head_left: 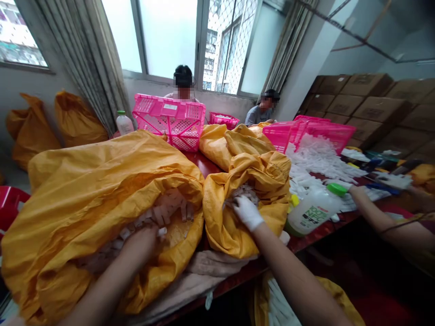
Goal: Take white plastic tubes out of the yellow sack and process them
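My bare left hand (144, 242) is inside the large yellow sack (102, 181) at the left, among small whitish pieces (170, 208). A small white piece (162, 232) shows at its fingertips, and the fingers look closed on it. My right hand (248, 213), in a white glove, reaches into the mouth of a smaller yellow sack (275, 181). Its fingertips touch small pale pieces (247, 192) there and are partly hidden, so their grip cannot be made out.
A pale cloth (210, 267) lies at the red table's (302, 242) front edge. Right of the smaller sack stands a green-capped jug (312, 210). Pink baskets (170, 120) and white piles (314, 158) lie beyond. Another person's arm (377, 213) reaches in from the right.
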`<state>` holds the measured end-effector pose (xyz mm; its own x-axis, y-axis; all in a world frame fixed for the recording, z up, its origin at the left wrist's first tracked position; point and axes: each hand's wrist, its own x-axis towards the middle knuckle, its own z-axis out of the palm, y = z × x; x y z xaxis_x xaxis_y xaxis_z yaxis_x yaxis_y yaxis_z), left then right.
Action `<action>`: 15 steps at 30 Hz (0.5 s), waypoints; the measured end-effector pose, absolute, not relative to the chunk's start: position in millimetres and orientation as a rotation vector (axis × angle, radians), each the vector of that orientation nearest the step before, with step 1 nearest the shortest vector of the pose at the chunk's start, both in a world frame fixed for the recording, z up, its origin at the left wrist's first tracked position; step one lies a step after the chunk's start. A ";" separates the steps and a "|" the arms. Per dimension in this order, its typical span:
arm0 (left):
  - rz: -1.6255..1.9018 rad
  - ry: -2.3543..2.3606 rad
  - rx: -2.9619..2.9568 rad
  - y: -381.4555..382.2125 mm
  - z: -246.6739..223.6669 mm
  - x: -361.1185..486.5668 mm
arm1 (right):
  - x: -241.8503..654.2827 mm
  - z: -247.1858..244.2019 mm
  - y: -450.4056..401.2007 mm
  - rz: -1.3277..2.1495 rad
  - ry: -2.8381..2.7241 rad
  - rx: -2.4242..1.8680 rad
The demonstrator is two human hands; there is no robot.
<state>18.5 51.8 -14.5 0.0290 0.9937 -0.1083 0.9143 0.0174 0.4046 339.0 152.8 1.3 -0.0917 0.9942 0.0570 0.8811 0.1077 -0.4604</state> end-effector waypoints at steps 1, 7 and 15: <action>0.290 1.936 1.956 50.2 -10.6 21.7 | 329.3 0.8 170.2 0.472 -2.044 -1.872; 0.443 1.657 1.934 23.2 5.5 47.9 | 330.7 -3.2 163.1 0.600 -2.013 -1.835; 0.617 1.190 1.861 0.6 21.4 70.0 | 305.7 35.0 57.5 1.544 -1.550 -0.986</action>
